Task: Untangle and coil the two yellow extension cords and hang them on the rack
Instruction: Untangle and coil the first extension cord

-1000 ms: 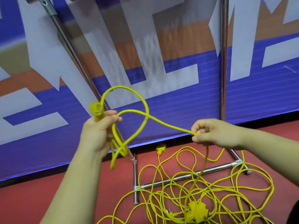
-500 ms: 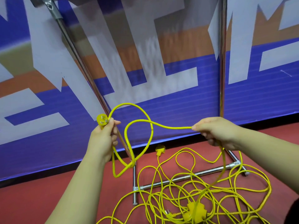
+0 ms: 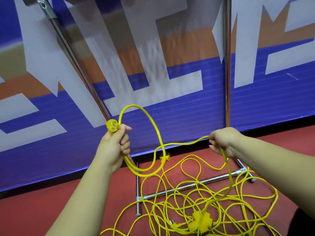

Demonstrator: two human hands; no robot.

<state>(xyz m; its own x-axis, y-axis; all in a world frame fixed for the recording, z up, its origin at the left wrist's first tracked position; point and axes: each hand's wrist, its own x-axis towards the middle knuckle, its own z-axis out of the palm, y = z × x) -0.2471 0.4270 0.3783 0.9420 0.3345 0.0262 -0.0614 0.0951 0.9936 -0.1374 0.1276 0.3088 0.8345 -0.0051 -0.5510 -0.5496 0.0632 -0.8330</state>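
Grip: left hand (image 3: 113, 145), right hand (image 3: 223, 142), one cord (image 3: 133, 105).

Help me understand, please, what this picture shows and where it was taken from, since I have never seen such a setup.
There is no machine here. These are a person's two bare hands, filmed by one wide-angle camera worn on the head, looking forward and down. The left hand grips a yellow plug and the cord leaving it, which curves into a loop. The right hand pinches the cord further along. Below, on the red floor, lie tangled yellow cords with a socket block among them, spread over the base bar of a metal rack. A blue banner stands behind.
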